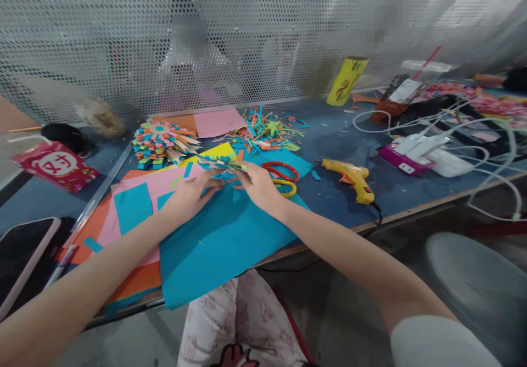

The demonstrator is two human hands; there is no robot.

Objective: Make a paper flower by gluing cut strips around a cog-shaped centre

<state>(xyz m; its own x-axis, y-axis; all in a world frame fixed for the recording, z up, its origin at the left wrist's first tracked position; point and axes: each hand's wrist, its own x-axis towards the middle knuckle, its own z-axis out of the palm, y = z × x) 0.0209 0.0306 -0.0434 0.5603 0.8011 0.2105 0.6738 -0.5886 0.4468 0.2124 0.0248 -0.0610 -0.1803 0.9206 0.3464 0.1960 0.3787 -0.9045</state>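
Observation:
Between both hands is a paper flower of blue, green and other coloured strips. My left hand grips its left side with bent fingers, and my right hand pinches its right edge. Fingers hide part of the flower. Beneath them lies a large blue paper sheet, hanging over the table's front edge. Scissors with red and yellow handles rest just right of my right hand. Behind to the left stands a larger layered paper flower in several colours.
Paper scraps are piled behind the hands. A yellow glue gun lies to the right, before a power strip with white cables. On the left are a ruler, a phone and a red drink carton. A perforated metal screen stands behind.

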